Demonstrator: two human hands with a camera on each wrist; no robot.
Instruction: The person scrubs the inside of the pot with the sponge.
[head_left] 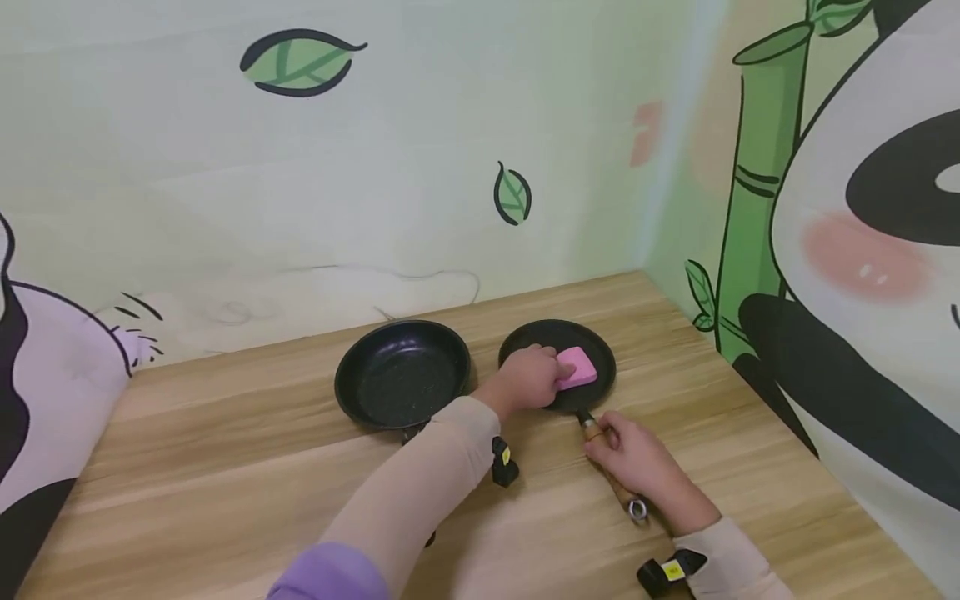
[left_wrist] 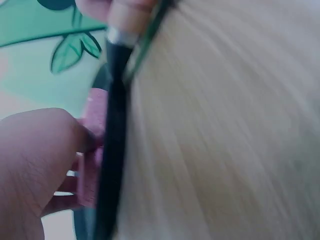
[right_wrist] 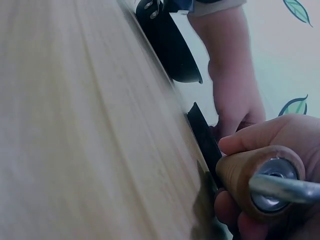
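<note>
A small, shallow black frying pan (head_left: 517,337) with a wooden handle (head_left: 619,490) sits toward the right of the table. My left hand (head_left: 529,377) holds a pink sponge (head_left: 577,367) against the inside of this pan. Close up in the left wrist view, the thumb and fingers lie on the sponge (left_wrist: 92,165) beside the pan's dark rim. Around the wooden handle (right_wrist: 240,172) curl the fingers of my right hand (head_left: 636,454), with the metal hanging ring sticking out behind them.
A deeper black frying pan (head_left: 402,375) stands just left of the small one, its handle mostly behind my left forearm. The wooden table (head_left: 225,467) meets a painted wall (head_left: 187,183) at the back and another at the right.
</note>
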